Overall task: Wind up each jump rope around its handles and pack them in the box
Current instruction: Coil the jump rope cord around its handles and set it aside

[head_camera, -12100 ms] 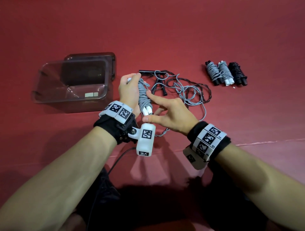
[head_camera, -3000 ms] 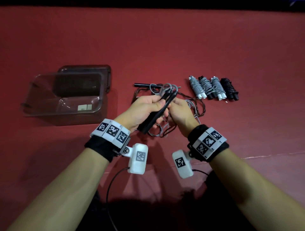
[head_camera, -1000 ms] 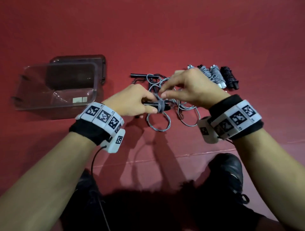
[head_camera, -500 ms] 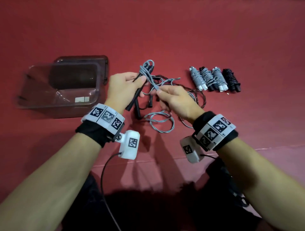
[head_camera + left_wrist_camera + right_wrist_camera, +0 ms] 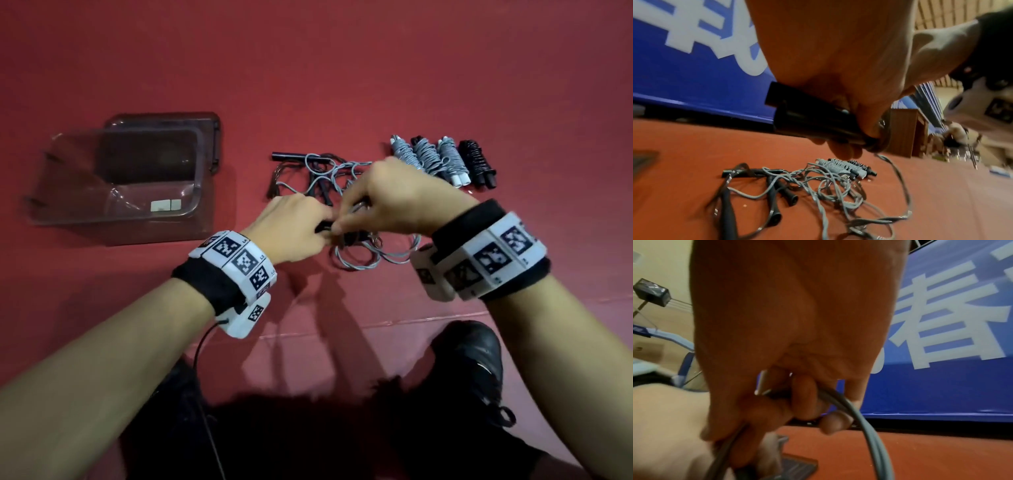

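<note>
- Left hand [image 5: 291, 229] curls round a pair of black handles [image 5: 813, 123], clamping them side by side so they make one core for winding.
- Right hand [image 5: 394, 202] pinches the grey cord [image 5: 869, 423] close to the handle tips, fingers curled narrow, likely to lay turns tight.
- Slack cord trails down into the loose tangle [image 5: 329, 178] on the red floor [image 5: 342, 68], kept just ahead of the hands so it feeds freely.
- Tangle: thin braided grey and dark ropes, slim matte black stick handles among them.
- Four wound bundles [image 5: 442, 161] lie in a row to the right, three grey, one black, not yet packed.
- Clear tinted plastic box [image 5: 68, 219] sits open to the left, well apart; rounded corners, glossy walls, a small white label inside.
</note>
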